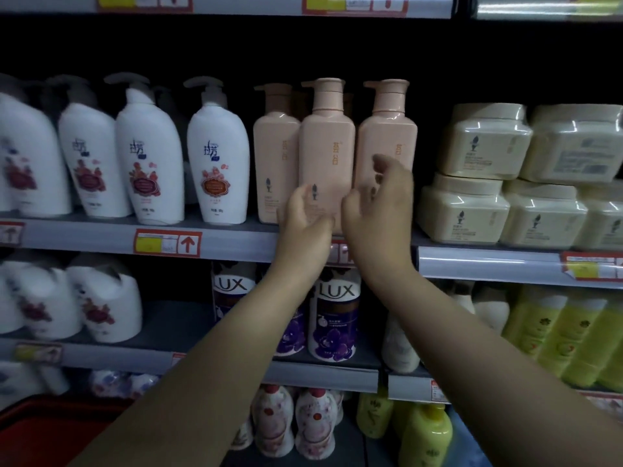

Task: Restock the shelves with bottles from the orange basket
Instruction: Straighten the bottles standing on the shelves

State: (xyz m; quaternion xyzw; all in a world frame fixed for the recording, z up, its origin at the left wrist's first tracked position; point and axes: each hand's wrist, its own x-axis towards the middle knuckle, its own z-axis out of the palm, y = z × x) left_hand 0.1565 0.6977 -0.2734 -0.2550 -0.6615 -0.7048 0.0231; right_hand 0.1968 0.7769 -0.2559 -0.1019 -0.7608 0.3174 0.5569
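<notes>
A: Fingers [379, 163] on the right hand [381, 210]?
B: Loosely curled, blurred, gripping nothing, in front of the right pink bottle [387, 139].
A: Left hand [305, 220]?
B: Cupped at the base of the middle pink bottle [327, 146]. Grip or touch, can't tell.
A: Bottle look?
B: Peach-pink, square-shouldered, pump top, vertical orange lettering. Upright on the middle shelf [101, 232], between white pump bottles [217, 156] and cream tubs [485, 139].
A: Basket?
B: Orange basket [50, 423] bottom left, partly seen.
</notes>
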